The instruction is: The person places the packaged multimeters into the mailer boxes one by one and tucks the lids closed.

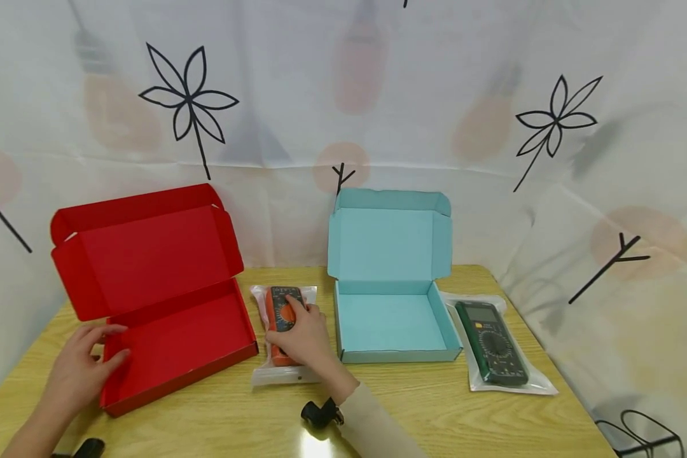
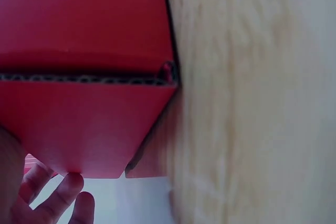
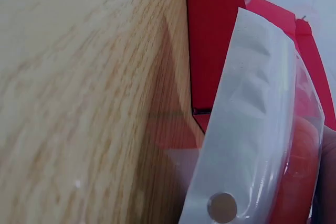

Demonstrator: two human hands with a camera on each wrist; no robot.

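Observation:
An orange-cased multimeter (image 1: pixel 282 312) with a black face lies in a clear plastic bag (image 1: pixel 286 376) between the two boxes. My right hand (image 1: pixel 306 334) grips it from above, thumb on its left side and index finger stretched over the face. In the right wrist view the bag's holed end flap (image 3: pixel 247 103) stands close over the table. At the left, my left hand (image 1: pixel 83 362) holds the left side of the open red box (image 1: pixel 183 331), its thumb reaching over the wall. Several fingertips (image 2: pixel 71 184) show beyond that side in the left wrist view.
Right of centre stands an open light-blue box (image 1: pixel 389 321), lid raised. A dark green multimeter (image 1: pixel 492 343) in a clear bag lies near the table's right edge. A patterned cloth (image 1: pixel 286 83) hangs behind the wooden table (image 1: pixel 217 420).

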